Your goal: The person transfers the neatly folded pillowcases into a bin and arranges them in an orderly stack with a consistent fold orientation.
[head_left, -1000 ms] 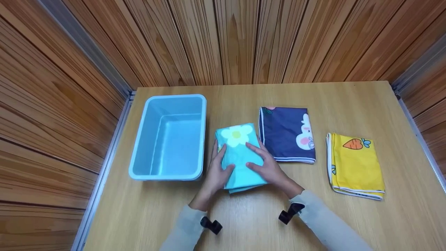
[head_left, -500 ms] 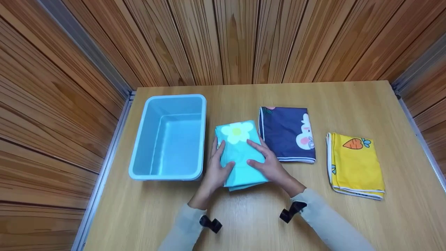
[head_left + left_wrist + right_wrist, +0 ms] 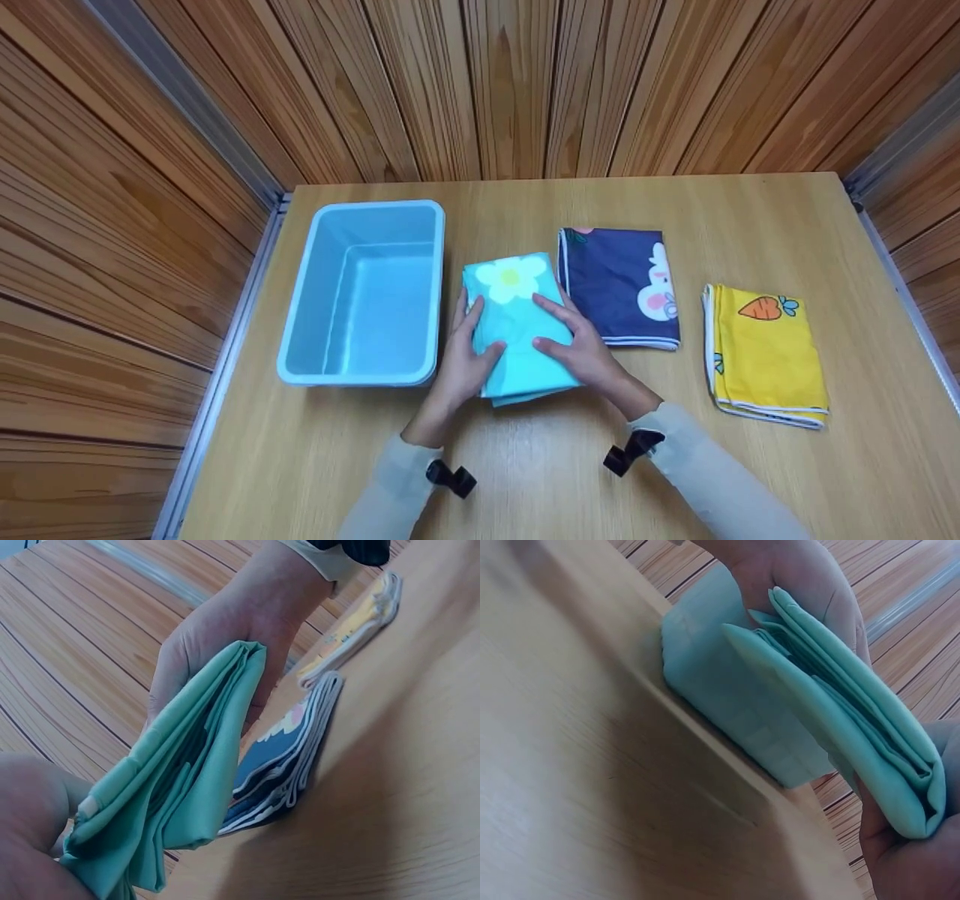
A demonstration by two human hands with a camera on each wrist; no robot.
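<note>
A folded turquoise cloth [image 3: 525, 322] with a white and yellow flower is held between my two hands. My left hand [image 3: 463, 364] grips its left side, thumb on top and the other fingers partly hidden along the edge and beneath. On the opposite side my right hand [image 3: 589, 352] holds it the same way. Both wrist views show the cloth [image 3: 161, 772] raised off the table, its stacked layers [image 3: 855, 712] visible from the end. A folded navy cloth [image 3: 611, 289] with a white bunny lies just beyond my right hand.
An empty light-blue plastic bin [image 3: 435, 300] stands on the wooden table [image 3: 525, 480], left of my left hand. Farther right lies a folded yellow cloth [image 3: 772, 360] with a carrot print. Wood-plank walls [image 3: 510, 90] enclose the back and sides.
Both hands and the turquoise cloth have shifted slightly upward in the head view, with the grip unchanged. The bin and the other cloths stay in place.
</note>
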